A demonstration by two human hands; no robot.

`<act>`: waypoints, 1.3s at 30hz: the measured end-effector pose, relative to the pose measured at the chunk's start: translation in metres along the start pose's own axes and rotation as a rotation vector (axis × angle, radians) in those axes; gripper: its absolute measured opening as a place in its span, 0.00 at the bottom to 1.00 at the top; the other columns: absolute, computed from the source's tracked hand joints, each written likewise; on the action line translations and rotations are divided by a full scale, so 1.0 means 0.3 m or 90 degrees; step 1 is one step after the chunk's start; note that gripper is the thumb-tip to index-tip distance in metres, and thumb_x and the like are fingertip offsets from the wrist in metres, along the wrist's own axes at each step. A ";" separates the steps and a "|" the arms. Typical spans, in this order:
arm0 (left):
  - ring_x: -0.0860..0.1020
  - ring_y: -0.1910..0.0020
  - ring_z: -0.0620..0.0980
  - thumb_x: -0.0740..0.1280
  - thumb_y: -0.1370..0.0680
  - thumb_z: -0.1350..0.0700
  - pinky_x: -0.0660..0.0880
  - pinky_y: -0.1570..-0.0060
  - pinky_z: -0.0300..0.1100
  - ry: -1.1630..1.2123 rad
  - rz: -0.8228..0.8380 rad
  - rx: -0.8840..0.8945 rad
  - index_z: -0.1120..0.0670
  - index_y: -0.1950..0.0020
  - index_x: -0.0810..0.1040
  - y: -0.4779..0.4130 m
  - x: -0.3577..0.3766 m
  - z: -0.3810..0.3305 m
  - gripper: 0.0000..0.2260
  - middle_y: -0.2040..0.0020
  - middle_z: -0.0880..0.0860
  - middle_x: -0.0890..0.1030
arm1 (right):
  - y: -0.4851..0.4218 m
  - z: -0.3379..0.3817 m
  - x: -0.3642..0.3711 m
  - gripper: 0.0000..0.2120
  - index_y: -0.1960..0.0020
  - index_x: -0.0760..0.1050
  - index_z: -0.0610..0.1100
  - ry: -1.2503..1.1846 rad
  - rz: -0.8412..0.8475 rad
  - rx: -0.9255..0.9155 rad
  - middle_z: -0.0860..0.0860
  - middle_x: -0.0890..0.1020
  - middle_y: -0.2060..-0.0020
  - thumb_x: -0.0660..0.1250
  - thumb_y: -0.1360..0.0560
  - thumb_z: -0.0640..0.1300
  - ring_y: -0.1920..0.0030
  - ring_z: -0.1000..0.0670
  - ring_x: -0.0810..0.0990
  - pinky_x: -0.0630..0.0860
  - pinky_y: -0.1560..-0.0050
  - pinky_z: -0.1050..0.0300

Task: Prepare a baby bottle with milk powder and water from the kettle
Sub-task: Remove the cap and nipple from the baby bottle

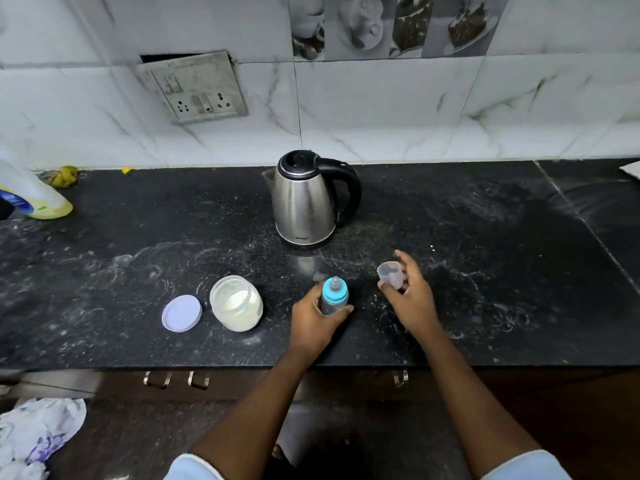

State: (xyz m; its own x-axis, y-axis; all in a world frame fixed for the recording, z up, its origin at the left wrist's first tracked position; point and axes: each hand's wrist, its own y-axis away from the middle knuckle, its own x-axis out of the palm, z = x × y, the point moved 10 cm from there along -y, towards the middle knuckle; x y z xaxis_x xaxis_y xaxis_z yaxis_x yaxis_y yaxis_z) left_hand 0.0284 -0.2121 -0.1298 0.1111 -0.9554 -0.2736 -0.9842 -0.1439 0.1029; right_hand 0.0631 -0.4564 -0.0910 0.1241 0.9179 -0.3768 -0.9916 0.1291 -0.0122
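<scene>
The left grip (313, 322) wraps the upright baby bottle (334, 296) on the worktop (138, 271), while the right grip (412, 299) pinches a clear cap (390, 274).

The person wears short sleeves of light blue cloth, the left sleeve (194, 467) and the right sleeve (526, 466) showing only at the bottom edge of the view. Each ends in a paler, softly rounded hem. Below the hems the arms are bare down to the left hand (313, 322) and the right hand (412, 301).
</scene>
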 end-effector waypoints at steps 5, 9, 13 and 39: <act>0.87 0.44 0.46 0.86 0.29 0.52 0.86 0.45 0.62 0.001 0.000 0.003 0.43 0.34 0.83 0.002 -0.002 -0.006 0.26 0.43 0.44 0.89 | 0.000 -0.013 0.023 0.27 0.27 0.72 0.45 0.065 -0.031 -0.038 0.48 0.79 0.34 0.76 0.23 0.41 0.34 0.48 0.79 0.76 0.34 0.50; 0.88 0.44 0.46 0.86 0.29 0.52 0.86 0.45 0.63 0.004 0.005 -0.002 0.43 0.35 0.83 0.002 0.002 -0.005 0.25 0.43 0.44 0.89 | 0.002 -0.041 0.028 0.24 0.35 0.67 0.53 0.153 -0.023 -0.028 0.51 0.80 0.42 0.77 0.24 0.47 0.43 0.47 0.81 0.75 0.49 0.53; 0.87 0.44 0.45 0.86 0.29 0.53 0.86 0.45 0.62 0.007 0.004 0.006 0.47 0.33 0.83 0.003 0.000 -0.007 0.26 0.43 0.43 0.89 | 0.013 -0.057 0.019 0.28 0.32 0.66 0.54 0.155 -0.018 -0.005 0.49 0.80 0.40 0.78 0.25 0.48 0.41 0.45 0.81 0.78 0.46 0.48; 0.86 0.47 0.37 0.76 0.31 0.58 0.77 0.48 0.30 0.015 0.029 0.110 0.47 0.39 0.85 0.013 -0.005 -0.093 0.20 0.47 0.37 0.88 | 0.114 0.286 0.262 0.24 0.36 0.83 0.41 0.163 0.078 -0.202 0.47 0.83 0.47 0.82 0.29 0.45 0.43 0.47 0.80 0.76 0.38 0.48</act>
State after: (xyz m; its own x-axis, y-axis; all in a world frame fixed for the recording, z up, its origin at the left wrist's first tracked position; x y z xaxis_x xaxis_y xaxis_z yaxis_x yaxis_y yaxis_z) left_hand 0.0283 -0.2183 -0.1023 0.0670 -0.9659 -0.2499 -0.9971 -0.0557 -0.0523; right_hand 0.0421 -0.3478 -0.0417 0.0311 0.7915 -0.6104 -0.9656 -0.1339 -0.2229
